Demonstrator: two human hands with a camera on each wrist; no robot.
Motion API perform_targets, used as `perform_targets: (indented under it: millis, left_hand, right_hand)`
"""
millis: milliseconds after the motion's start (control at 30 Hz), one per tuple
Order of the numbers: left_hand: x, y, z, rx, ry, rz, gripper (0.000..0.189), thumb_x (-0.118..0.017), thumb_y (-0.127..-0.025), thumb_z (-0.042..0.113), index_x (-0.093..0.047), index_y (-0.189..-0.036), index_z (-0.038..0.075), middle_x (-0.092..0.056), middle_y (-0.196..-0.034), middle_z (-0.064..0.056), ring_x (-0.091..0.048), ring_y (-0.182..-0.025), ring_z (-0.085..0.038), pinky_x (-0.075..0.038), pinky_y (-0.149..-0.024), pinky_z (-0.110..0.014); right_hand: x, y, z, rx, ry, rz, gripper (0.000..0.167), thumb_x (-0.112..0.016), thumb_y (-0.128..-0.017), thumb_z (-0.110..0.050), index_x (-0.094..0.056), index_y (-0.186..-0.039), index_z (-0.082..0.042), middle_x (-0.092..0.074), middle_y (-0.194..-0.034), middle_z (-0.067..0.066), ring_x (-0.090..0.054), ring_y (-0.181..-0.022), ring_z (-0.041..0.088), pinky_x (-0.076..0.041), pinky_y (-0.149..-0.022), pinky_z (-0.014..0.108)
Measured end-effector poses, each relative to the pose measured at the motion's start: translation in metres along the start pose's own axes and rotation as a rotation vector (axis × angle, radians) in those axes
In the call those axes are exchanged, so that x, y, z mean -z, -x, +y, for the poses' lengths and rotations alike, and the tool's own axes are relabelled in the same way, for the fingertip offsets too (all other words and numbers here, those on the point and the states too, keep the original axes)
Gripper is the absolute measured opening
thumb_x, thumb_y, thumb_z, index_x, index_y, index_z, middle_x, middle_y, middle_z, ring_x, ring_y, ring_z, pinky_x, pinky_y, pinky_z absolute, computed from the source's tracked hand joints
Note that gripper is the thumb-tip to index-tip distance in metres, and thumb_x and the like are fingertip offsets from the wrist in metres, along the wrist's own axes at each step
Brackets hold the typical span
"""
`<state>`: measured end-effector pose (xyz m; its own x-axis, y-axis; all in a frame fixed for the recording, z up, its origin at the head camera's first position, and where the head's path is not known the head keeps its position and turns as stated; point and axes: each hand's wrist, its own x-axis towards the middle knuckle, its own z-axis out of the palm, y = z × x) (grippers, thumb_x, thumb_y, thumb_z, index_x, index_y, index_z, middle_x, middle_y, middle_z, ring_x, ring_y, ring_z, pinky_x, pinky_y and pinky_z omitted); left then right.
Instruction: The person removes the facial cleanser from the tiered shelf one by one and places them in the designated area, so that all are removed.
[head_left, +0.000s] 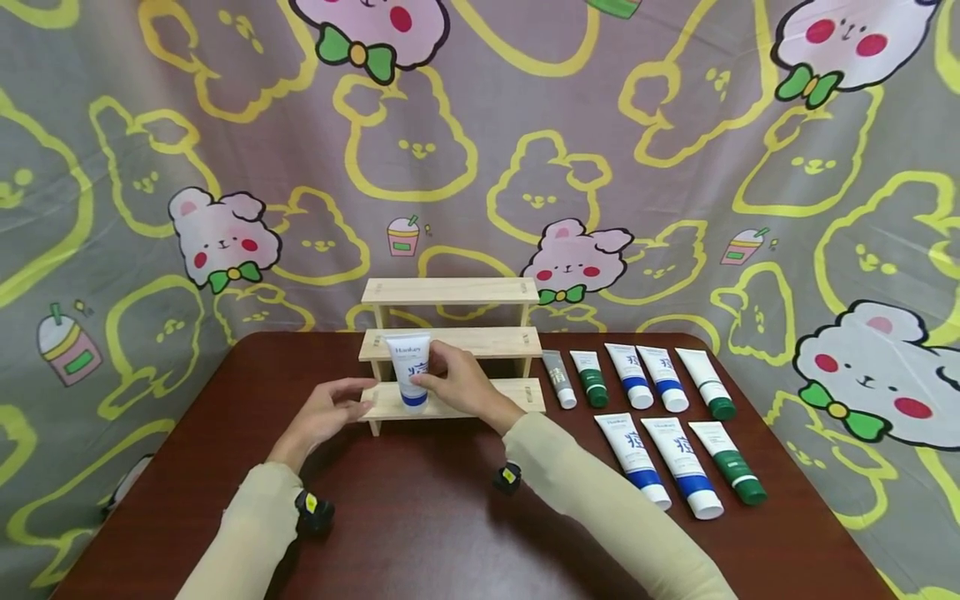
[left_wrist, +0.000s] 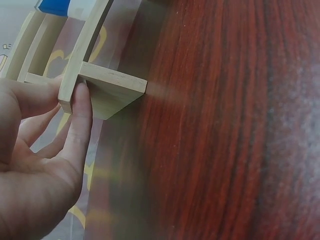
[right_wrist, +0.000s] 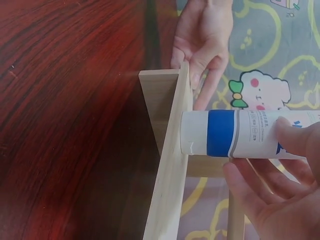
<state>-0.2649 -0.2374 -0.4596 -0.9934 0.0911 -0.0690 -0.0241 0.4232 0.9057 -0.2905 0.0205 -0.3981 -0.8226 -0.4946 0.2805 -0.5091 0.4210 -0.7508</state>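
Note:
A wooden three-step display stand (head_left: 487, 396) is set on the table in the head view. My right hand (head_left: 467, 385) grips a white tube with a blue band (head_left: 407, 354), thumb in front and fingers behind. The tube is upright, cap down over the left part of the lowest step; in the right wrist view its white cap (right_wrist: 194, 133) meets the board. My left hand (head_left: 321, 414) pinches the left end of that step, and the left wrist view shows the thumb and a finger (left_wrist: 80, 120) on opposite faces of the board.
Right of the stand, several tubes lie in two rows on the dark red table (head_left: 450, 533): a grey tube (head_left: 558, 379), blue-banded white tubes (head_left: 628, 458) and green-capped ones (head_left: 727, 462). A patterned curtain (head_left: 480, 167) hangs behind the table.

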Motion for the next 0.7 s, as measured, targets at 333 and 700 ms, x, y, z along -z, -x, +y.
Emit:
perform_targets:
  millis: [333,700]
  left_hand:
    - [0.001,-0.003,-0.002,-0.007,0.008,0.002,0.047,-0.070,-0.097,0.011,-0.060,-0.143,0.006,-0.056,-0.148,-0.023,-0.068,-0.106,-0.019,-0.060,-0.090,-0.032]
    - [0.000,-0.002,-0.003,-0.021,0.031,-0.006,0.046,-0.069,-0.097,0.005,-0.060,-0.141,0.001,-0.057,-0.145,-0.026,-0.067,-0.098,-0.010,-0.057,-0.082,-0.021]
  right_hand:
    - [0.012,0.009,0.002,0.000,0.029,-0.006,0.027,-0.075,-0.095,-0.016,-0.066,-0.119,-0.006,-0.076,-0.109,0.011,-0.072,-0.096,0.017,-0.057,-0.083,0.028]
    - [0.027,0.022,0.006,0.016,0.022,-0.009,0.027,-0.075,-0.095,-0.015,-0.068,-0.119,-0.005,-0.076,-0.106,0.010,-0.070,-0.090,0.014,-0.055,-0.078,0.026]
